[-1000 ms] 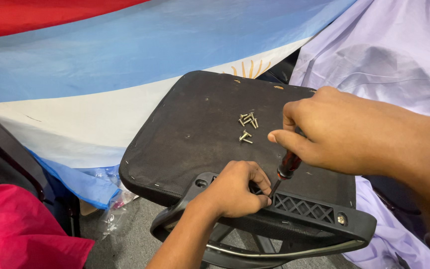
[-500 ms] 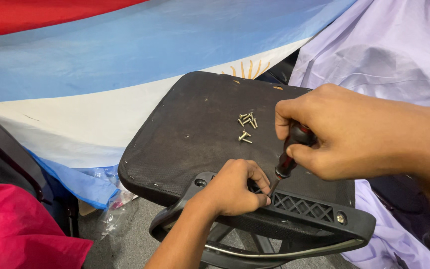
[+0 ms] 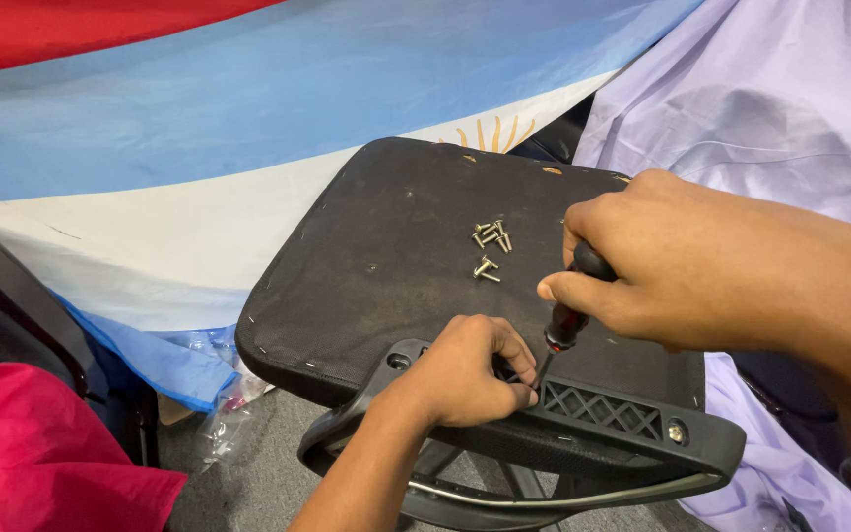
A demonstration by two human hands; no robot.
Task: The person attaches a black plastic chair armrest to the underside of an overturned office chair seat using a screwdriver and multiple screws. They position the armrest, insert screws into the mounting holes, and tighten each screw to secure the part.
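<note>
A single screwdriver (image 3: 568, 320), with a red and black handle, is standing tilted above the black plastic bracket (image 3: 603, 419) that is lying along the near edge of an upturned chair seat (image 3: 386, 256); its thin shaft is pointing down to a spot just beside the fingers of the left hand. The right hand (image 3: 642, 261) is gripping the handle, fingers curled round its top and thumb pressing along the side. The left hand (image 3: 465, 374) is resting on the bracket with its fingers bent in and pinched together at the shaft's tip; whether it is holding a screw there cannot be told.

On the dark underside of the seat, a small cluster of loose screws (image 3: 491, 236) is lying, about five in a tight group, and two more screws (image 3: 486, 269) are lying just below them, touching each other. One bolt head (image 3: 678, 432) is showing at the bracket's right end.

Behind the seat, one large cloth striped red, light blue and white (image 3: 199, 148) is hanging, a pale lilac sheet (image 3: 741, 108) is draping at right, and a red fabric (image 3: 41, 453) is sitting at lower left.
</note>
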